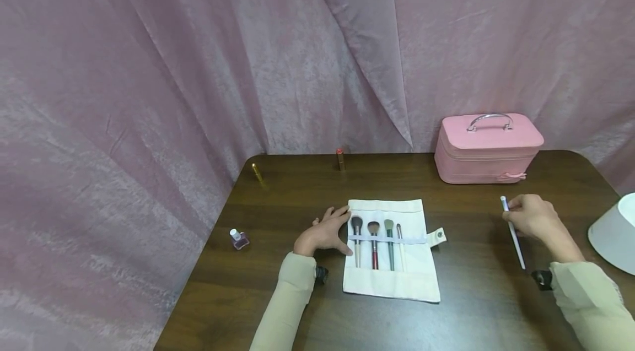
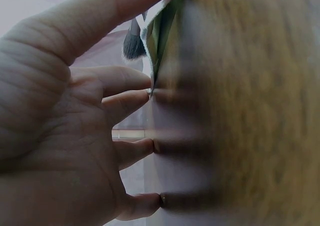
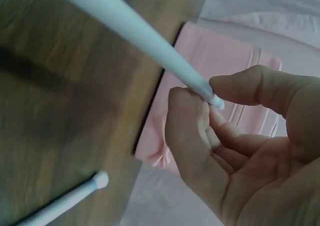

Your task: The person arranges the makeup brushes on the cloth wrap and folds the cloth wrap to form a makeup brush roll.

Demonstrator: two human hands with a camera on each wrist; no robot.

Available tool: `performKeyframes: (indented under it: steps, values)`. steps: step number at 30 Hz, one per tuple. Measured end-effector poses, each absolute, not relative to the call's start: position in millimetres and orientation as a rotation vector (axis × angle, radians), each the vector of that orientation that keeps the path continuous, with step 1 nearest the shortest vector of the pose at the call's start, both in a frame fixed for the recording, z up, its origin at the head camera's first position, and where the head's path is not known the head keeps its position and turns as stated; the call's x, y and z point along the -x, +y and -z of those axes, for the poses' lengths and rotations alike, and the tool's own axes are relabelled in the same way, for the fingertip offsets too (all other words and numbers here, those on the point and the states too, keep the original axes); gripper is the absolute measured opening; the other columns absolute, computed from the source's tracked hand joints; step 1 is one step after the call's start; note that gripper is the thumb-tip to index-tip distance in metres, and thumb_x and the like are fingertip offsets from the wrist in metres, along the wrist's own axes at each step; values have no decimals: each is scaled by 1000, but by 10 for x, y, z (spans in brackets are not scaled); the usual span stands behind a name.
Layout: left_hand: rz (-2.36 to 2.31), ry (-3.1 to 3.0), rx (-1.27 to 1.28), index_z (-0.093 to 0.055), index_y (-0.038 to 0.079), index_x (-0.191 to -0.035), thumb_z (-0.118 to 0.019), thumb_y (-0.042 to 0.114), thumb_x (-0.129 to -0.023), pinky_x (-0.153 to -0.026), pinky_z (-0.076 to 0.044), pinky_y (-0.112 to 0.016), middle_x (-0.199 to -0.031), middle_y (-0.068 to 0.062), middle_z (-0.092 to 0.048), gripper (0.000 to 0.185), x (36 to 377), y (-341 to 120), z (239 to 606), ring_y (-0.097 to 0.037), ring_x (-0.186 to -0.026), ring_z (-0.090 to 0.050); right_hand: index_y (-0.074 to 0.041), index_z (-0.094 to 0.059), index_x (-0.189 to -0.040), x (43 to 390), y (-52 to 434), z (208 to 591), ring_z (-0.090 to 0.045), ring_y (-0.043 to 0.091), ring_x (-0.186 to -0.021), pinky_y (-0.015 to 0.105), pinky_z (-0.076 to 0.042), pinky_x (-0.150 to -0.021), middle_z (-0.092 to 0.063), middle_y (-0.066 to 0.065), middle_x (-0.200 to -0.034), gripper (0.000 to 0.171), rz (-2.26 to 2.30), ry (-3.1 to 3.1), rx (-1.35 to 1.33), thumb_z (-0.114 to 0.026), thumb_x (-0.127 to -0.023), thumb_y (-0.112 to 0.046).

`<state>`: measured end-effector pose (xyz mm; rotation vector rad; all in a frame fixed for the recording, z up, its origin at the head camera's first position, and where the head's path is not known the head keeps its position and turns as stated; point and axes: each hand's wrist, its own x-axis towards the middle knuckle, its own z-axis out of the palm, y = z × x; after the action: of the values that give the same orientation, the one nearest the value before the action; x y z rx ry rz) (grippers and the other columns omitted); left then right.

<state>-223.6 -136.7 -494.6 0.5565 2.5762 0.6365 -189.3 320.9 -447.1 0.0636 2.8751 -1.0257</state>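
A cream cloth brush roll lies unrolled, with several makeup brushes tucked under its lavender elastic band. My left hand rests at the roll's left edge, thumb and fingers spread apart. In the left wrist view its fingertips touch the table beside the raised cloth edge, and a dark brush head shows behind. On the right, my right hand pinches a slim white stick between thumb and fingers, over the table. A second white stick lies on the wood in the right wrist view.
A pink vanity case stands at the back right, a white lampshade at the right edge. A red-topped lipstick, a gold tube and a nail polish bottle are spread across the back and left.
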Motion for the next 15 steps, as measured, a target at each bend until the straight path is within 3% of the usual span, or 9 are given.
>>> performKeyframes:
  steps: [8,15]
  values:
    - [-616,2573,-557,-31,12,-160,-89,30,-79,-114,-11,-69,-169,1,-15,101,2241,-1359,4964,-32,-154,-4,22,-54,-109,1890,3079,4446,-67,22,-65,35,-58,-54,-66,34,-93,33,1127,2889,-45,-63,-90,-3]
    - [-612,2579,-549,-31,12,-160,-90,30,-79,-114,-11,-69,-169,2,-16,102,2241,-1356,4954,-32,-154,-4,21,-52,-113,1888,2994,4431,-68,23,-67,37,-58,-56,-65,35,-96,35,1207,2840,-9,-61,-92,-5]
